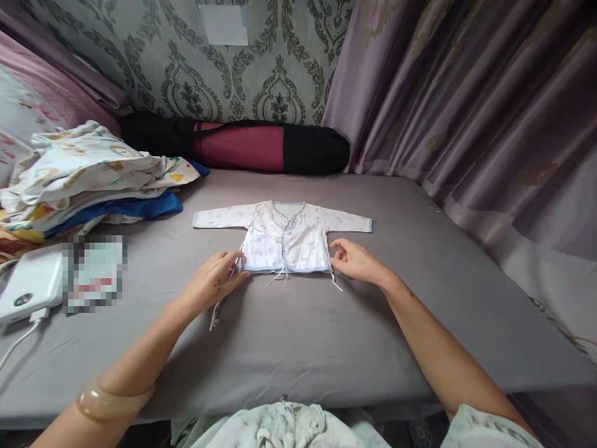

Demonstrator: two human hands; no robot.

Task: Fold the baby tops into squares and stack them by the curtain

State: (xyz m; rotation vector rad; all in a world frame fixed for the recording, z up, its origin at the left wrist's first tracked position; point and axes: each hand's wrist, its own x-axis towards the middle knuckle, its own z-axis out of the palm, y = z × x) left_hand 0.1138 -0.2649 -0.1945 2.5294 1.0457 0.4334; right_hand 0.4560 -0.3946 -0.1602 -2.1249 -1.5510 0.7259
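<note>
A small white baby top (291, 242) with blue trim and a faint print lies flat on the grey sheet, its sleeves spread to both sides and thin ties at its front and lower corners. At its lower left corner, my left hand (222, 277) touches the edge, fingers apart, with a tie hanging below the palm. My right hand (357, 260) is beside the lower right edge, its fingers curled close to the cloth; whether they pinch any of it is too small to tell.
Folded patterned clothes (93, 174) are piled at the left on the grey sheet (289, 336). Nearer are a white power bank (35, 283) with a cable and a blurred packet (96, 274). A black and red long bag (237, 146) lies along the wall; curtains (466, 93) hang right.
</note>
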